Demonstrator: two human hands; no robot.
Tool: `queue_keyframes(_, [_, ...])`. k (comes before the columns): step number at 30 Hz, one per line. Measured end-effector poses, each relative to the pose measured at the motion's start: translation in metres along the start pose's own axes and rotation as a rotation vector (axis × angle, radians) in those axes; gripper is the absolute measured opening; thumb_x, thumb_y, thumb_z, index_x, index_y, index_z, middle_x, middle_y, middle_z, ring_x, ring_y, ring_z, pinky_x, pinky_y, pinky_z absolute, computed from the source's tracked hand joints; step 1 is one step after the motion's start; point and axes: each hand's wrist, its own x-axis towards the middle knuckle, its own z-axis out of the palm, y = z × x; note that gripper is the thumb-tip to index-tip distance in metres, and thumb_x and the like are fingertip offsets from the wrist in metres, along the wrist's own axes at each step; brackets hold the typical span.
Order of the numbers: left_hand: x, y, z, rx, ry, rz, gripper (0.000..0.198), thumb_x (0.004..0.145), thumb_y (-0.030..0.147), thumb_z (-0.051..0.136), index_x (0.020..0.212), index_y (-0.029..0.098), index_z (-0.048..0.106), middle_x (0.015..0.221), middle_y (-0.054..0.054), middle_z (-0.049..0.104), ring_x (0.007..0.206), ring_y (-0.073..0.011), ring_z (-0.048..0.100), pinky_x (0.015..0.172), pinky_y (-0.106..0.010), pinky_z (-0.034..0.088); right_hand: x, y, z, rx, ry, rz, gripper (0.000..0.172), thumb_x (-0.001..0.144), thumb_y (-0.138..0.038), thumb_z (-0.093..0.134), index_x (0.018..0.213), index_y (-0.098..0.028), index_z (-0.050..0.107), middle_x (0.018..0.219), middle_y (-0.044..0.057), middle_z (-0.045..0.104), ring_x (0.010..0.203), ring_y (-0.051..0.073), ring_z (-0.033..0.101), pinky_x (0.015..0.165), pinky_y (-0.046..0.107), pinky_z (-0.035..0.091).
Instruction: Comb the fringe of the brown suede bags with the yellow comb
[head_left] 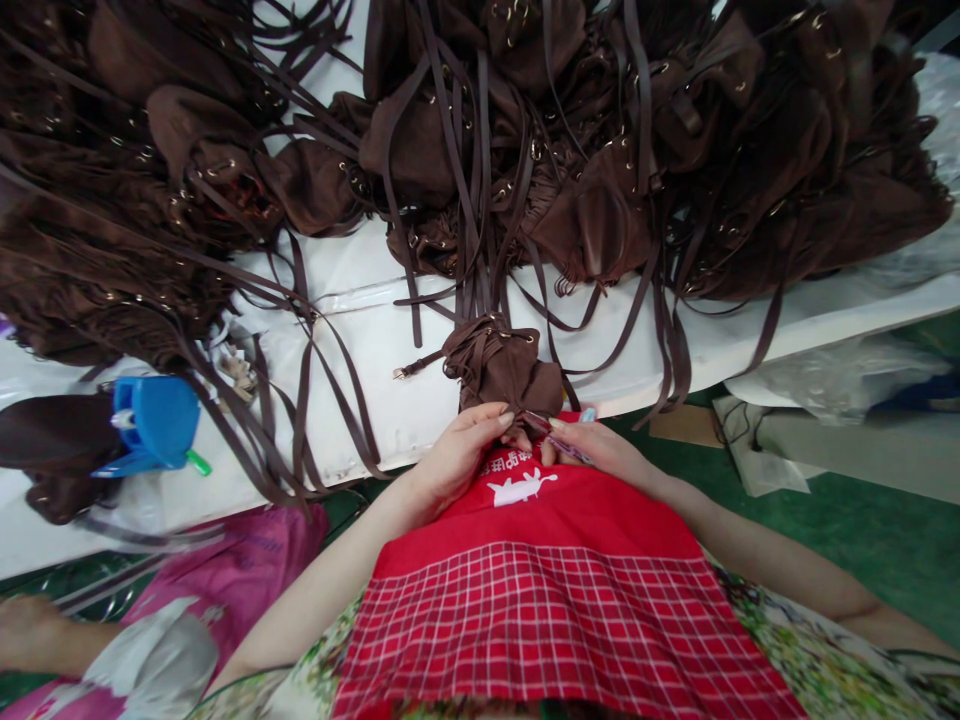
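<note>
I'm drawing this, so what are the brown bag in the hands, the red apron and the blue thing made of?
The brown bag: probably suede or something suede-like, dull and softly creased; I can't tell if it's real leather.
The red apron: seems to be woven cloth, matte, because it drapes loosely.
The blue thing: likely hard plastic, smooth, with firm edges.

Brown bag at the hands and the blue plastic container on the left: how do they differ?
The brown bag looks soft and creased; the blue plastic container looks rigid. The bag is dark, the container bright. The left hand holds the bag near its lower edge; the container is unheld.
</note>
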Motion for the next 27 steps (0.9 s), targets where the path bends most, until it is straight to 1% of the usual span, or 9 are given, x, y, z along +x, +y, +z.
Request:
queue_keyframes(8, [-0.0011,-0.0015,-0.0029,0.049,-0.04,-0.022,0.022,0.08,0.034,0.061,0.081,0.012,0.065,0.073,-0.006,0.064,0.068,-0.0149,0.056,0.069,-0.025,0.04,0.0035,-0.0049,0.0016,-0.035,-0.007,0.009,0.062,0.083,-0.07,0.037,0.073,-0.014,0.064,0.051,-0.003,0.042,0.05,0.01,0.035,0.05,0.026,0.027])
queue_keyframes(13, [-0.0026,-0.0026,-0.005,0.067,-0.061,-0.012,0.023,0.081,0.035,0.06,0.08,0.012,0.065,0.075,-0.006,0.064,0.072,-0.0155,0.056,0.072,-0.026,0.041,0.0031,-0.0055,0.0029,-0.057,0.007,0.004,0.062,0.084,-0.069,0.037,0.073,-0.015,0.064,0.052,-0.002,0.044,0.051,0.01,0.038,0.051,0.026,0.028])
queue_keyframes(22, [-0.0054,-0.0053,-0.0027,0.076,-0.071,0.002,0.023,0.084,0.033,0.058,0.082,0.012,0.065,0.076,-0.006,0.064,0.07,-0.0145,0.056,0.07,-0.026,0.041,0.0015,-0.0017,0.0042,-0.053,0.031,0.017,0.06,0.085,-0.067,0.038,0.073,-0.015,0.065,0.051,-0.003,0.042,0.05,0.01,0.037,0.051,0.026,0.029])
queue_keyframes(27, [-0.0053,-0.005,-0.0017,0.07,-0.079,0.004,0.023,0.084,0.033,0.058,0.083,0.012,0.066,0.076,-0.006,0.065,0.069,-0.0139,0.056,0.069,-0.025,0.04,0.0016,0.0013,0.0009,-0.051,0.014,-0.003,0.057,0.087,-0.063,0.039,0.072,-0.015,0.065,0.053,-0.002,0.045,0.051,0.01,0.037,0.052,0.026,0.028])
